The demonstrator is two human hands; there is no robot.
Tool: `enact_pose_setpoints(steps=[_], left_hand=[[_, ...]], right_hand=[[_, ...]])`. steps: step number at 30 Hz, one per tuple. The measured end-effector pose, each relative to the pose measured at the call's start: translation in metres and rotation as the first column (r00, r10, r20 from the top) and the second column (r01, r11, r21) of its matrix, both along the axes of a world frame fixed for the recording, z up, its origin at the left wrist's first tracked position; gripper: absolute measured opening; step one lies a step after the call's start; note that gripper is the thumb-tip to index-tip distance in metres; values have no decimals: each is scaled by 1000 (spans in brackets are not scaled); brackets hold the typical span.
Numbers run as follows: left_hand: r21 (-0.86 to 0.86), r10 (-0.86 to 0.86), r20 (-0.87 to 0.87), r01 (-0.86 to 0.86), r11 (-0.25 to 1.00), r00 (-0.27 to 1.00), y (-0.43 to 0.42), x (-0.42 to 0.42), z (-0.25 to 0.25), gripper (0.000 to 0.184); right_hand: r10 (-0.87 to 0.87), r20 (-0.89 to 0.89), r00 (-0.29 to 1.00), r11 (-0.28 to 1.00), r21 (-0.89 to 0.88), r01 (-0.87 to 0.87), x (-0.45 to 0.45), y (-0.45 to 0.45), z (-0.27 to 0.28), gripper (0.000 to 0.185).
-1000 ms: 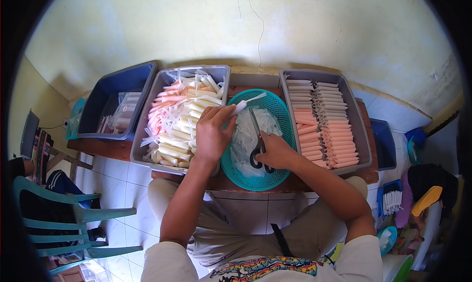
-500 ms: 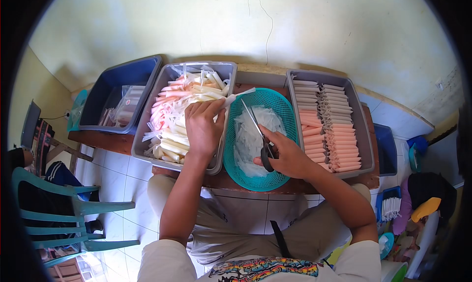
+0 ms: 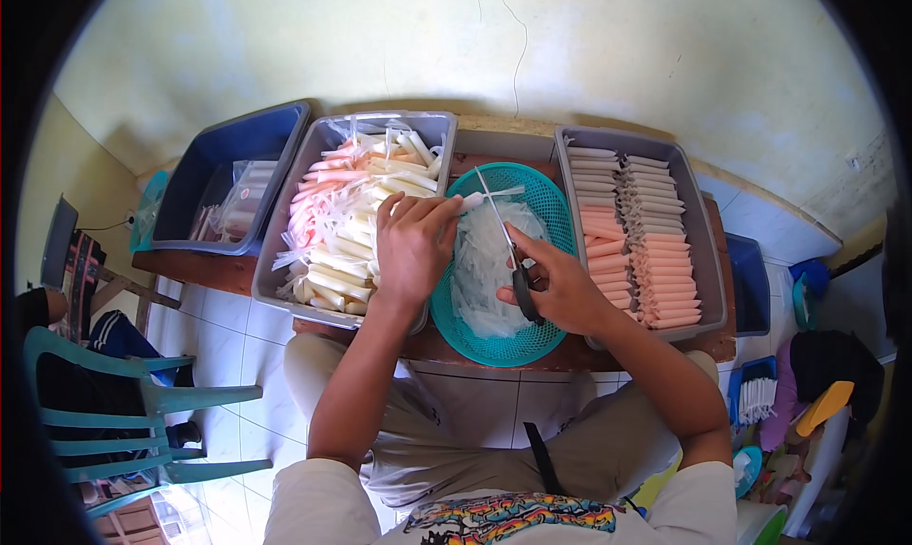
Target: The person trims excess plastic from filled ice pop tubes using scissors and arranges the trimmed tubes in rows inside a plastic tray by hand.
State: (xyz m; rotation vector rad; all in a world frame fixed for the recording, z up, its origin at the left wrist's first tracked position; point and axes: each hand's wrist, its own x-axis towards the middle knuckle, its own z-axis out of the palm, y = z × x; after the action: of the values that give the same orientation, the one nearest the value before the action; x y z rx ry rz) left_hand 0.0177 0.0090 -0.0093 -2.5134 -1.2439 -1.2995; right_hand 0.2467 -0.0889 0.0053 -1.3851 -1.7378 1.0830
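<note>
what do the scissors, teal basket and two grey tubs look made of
Scissors: blades probably polished steel, judging by their silvery glint; thick black handles look like matt plastic. Teal basket: likely moulded plastic, slightly glossy, with regular mesh. Left grey tub and right grey tub: probably semi-matt plastic, given smooth walls and rounded corners.

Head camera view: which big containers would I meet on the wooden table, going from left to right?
Navy tub, gray tub of jumbled sticks, turquoise basket, gray tub of neatly stacked sticks.
</note>
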Motion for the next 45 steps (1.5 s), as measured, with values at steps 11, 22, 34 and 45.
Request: enact_pose_setpoints(steps=[11, 22, 34, 45], left_hand=[[6, -46, -36, 46, 999, 998, -2, 0, 1, 30], [-29, -44, -40, 43, 999, 998, -4, 3, -1, 28], [-77, -75, -10, 74, 994, 997, -3, 5, -2, 28], [-80, -84, -1, 84, 993, 996, -1, 5, -6, 30]], right_hand=[[-8, 13, 1000, 1000, 24, 8, 1, 4, -6, 99], [2, 100, 995, 999, 43, -6, -1, 3, -10, 98], [1, 114, 993, 999, 42, -6, -4, 1, -10, 95], [-30, -149, 988, 985, -172, 4, -12, -4, -1, 90]])
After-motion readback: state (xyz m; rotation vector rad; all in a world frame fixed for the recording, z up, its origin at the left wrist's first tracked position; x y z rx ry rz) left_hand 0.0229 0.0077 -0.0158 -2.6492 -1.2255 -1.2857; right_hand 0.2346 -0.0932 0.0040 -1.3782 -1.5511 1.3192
